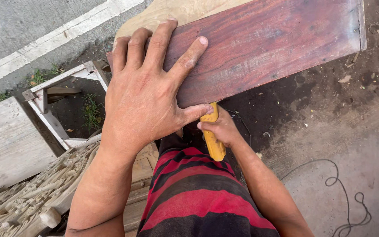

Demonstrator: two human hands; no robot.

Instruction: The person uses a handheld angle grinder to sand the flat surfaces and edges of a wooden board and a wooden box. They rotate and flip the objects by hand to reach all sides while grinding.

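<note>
A long reddish-brown wooden board [268, 44] slants across the upper part of the view. My left hand [148, 87] lies flat on its near end, fingers spread, thumb pressed along the lower edge. Just under that edge my right hand [220, 127] is closed around the yellow wooden handle of a tool [213, 138]; the tool's working end is hidden under the board. My red and black striped shorts [198, 193] fill the bottom centre.
A pale plank [167, 11] sticks out behind the board. Carved wooden panels [27, 197] lie at lower left beside a white wooden frame [53, 109] and a grey slab [5, 140]. A thin cable [343, 193] loops over dirt ground at right.
</note>
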